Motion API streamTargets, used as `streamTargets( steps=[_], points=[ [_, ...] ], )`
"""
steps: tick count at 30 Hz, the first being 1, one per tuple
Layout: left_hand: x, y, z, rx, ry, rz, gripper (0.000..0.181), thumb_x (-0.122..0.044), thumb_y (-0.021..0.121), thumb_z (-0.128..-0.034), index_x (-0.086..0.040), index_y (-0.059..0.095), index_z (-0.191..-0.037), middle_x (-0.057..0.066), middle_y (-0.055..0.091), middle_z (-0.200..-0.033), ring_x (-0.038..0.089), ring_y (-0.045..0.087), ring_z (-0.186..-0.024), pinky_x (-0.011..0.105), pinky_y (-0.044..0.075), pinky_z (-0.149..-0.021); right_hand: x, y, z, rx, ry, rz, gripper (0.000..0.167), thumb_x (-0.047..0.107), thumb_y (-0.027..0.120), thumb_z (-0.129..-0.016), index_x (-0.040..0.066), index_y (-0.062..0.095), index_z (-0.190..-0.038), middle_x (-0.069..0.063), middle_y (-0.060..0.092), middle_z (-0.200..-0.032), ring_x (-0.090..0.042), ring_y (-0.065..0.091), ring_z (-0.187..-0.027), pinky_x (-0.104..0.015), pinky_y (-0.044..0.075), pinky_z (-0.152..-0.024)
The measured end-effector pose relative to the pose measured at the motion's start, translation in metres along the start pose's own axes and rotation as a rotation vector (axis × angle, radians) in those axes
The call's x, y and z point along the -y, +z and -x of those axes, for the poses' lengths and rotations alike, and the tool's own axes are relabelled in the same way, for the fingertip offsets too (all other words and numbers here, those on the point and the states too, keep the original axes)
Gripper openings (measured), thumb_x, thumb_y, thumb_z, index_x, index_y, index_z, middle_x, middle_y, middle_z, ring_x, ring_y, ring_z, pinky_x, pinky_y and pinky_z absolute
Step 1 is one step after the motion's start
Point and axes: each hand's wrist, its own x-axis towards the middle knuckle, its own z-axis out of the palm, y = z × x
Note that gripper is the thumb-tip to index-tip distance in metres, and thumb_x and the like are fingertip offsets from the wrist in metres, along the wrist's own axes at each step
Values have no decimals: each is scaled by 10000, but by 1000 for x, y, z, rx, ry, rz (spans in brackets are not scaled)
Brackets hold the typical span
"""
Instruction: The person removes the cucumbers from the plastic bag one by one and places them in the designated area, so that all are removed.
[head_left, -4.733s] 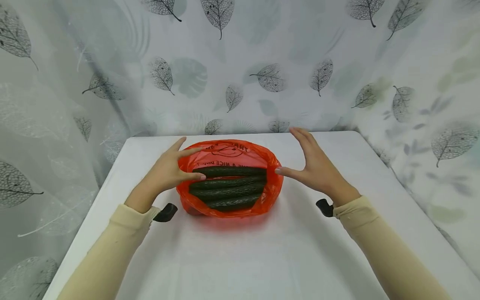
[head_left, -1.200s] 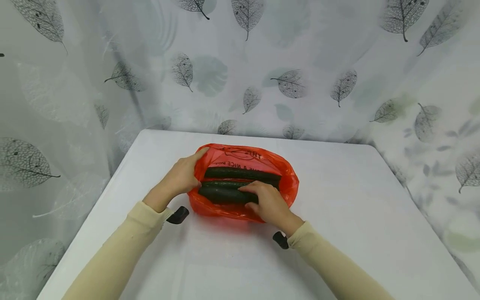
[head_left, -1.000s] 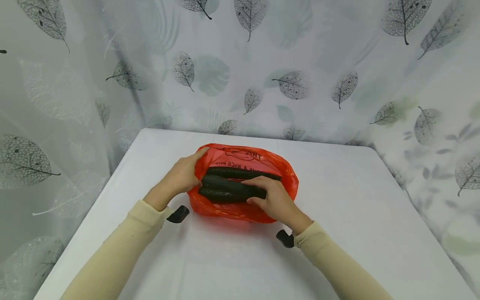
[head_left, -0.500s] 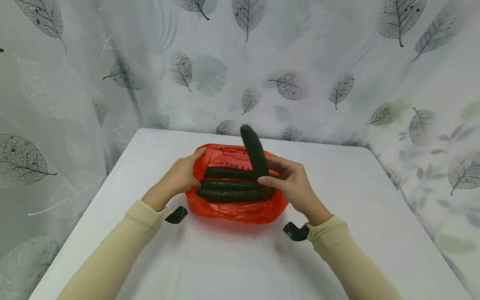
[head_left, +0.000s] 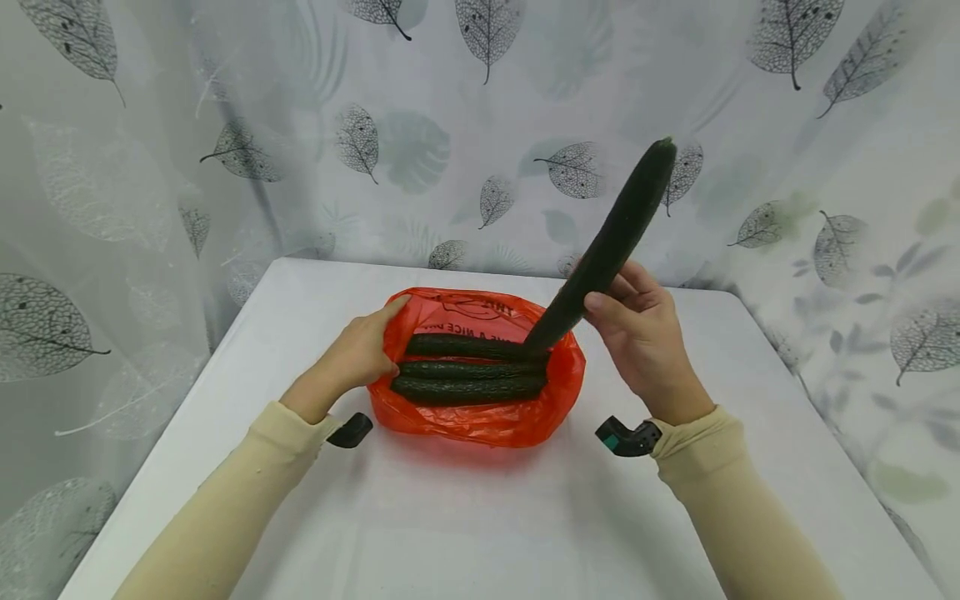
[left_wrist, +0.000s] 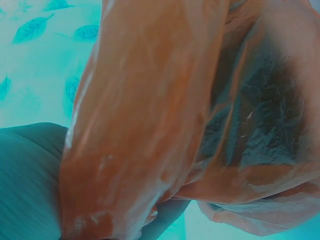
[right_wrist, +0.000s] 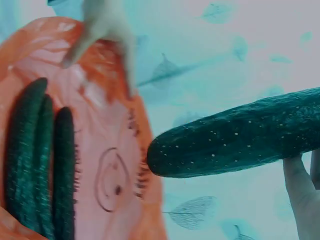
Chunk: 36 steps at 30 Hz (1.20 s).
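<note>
In the head view my right hand [head_left: 641,342] grips a long dark green cucumber [head_left: 611,242] near its lower half. It slants up to the right, and its lower end is over the right side of the red plastic bag's mouth. The red plastic bag [head_left: 465,429] lies with its mouth wide, and several more cucumbers [head_left: 468,389] rest side by side inside. My left hand [head_left: 356,354] holds the bag's left rim, thumb and index finger spread along it; its other fingers are hidden. The right wrist view shows the held cucumber [right_wrist: 225,137] apart from the bag.
Under the bag is a white table [head_left: 465,525], its far edge just behind the bag. A leaf-printed curtain [head_left: 450,133] hangs along the back and sides. Small black wrist cameras [head_left: 628,437] stick out below both wrists.
Both hands were apart from the cucumbers at first; the left took the bag's rim. The right reached in, gripped one cucumber, then lifted it up and to the right, tilting it.
</note>
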Motion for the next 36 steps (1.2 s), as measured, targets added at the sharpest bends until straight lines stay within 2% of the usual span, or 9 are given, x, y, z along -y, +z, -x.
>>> streamTargets(
  steps=[4,8,13,18,22,26,29,33,36],
  points=[
    [1,1,-1,-4,3,-10,1037,39,806,-724,-90,269,-1601,261,533,-1412,437,536,-1209,568,488,-978,14,-7,-6,18,-84,-87,402,-114,552,-968,34,638,-1332,-122,686,-1140,-310,561,-1144,-459,464,-1030],
    [2,1,-2,-5,3,-15,1043,35,809,-719,-95,269,-1602,261,535,-1410,440,535,-1213,572,480,-987,26,-16,-11,32,-151,-108,410,-169,533,-951,-10,629,-1316,-132,685,-1088,-289,565,-1083,-432,474,-1013],
    [2,1,-2,1,2,-6,1042,42,802,-725,-98,261,-1604,262,524,-1422,436,532,-1218,571,486,-980,33,-33,-13,4,-189,-40,448,-227,552,-904,-65,605,-1318,-151,678,-1068,-275,582,-1001,-390,491,-991],
    [2,1,-2,7,-1,-5,1044,44,804,-727,-100,258,-1606,263,522,-1422,430,538,-1207,564,501,-962,30,-58,-13,-12,-205,82,517,-278,588,-845,-127,569,-1339,-171,685,-1150,-295,594,-1063,-352,508,-970],
    [3,2,-2,14,-7,-2,1043,49,801,-730,-98,255,-1606,273,518,-1420,429,544,-1188,555,516,-940,22,-80,-12,-47,-183,182,546,-302,605,-814,-150,562,-1336,-143,700,-1174,-283,604,-1113,-324,520,-954],
    [3,2,-2,23,-15,-4,1046,49,802,-735,-102,248,-1609,277,513,-1423,429,545,-1184,548,517,-937,13,-103,-8,-65,-137,264,545,-300,632,-797,-123,603,-1312,-116,705,-1183,-249,632,-1133,-297,523,-953],
    [3,2,-2,25,-18,-5,1048,42,806,-738,-106,244,-1611,275,510,-1426,429,538,-1198,549,509,-949,8,-120,-5,-44,-91,407,526,-260,683,-792,-78,651,-1285,-103,679,-1220,-209,647,-1131,-274,526,-935],
    [3,3,-2,22,-23,-10,1049,33,810,-742,-110,241,-1612,273,507,-1430,429,526,-1218,560,495,-968,-1,-139,-1,-7,-45,727,491,-129,774,-805,8,696,-1270,-58,665,-1245,-121,645,-1118,-218,522,-910],
    [2,3,-2,20,-19,-15,1048,31,812,-744,-104,239,-1611,275,504,-1434,434,525,-1222,568,488,-976,-9,-153,1,-2,-24,917,476,-41,819,-805,38,709,-1262,-25,681,-1235,-57,635,-1090,-180,507,-898]
  ],
)
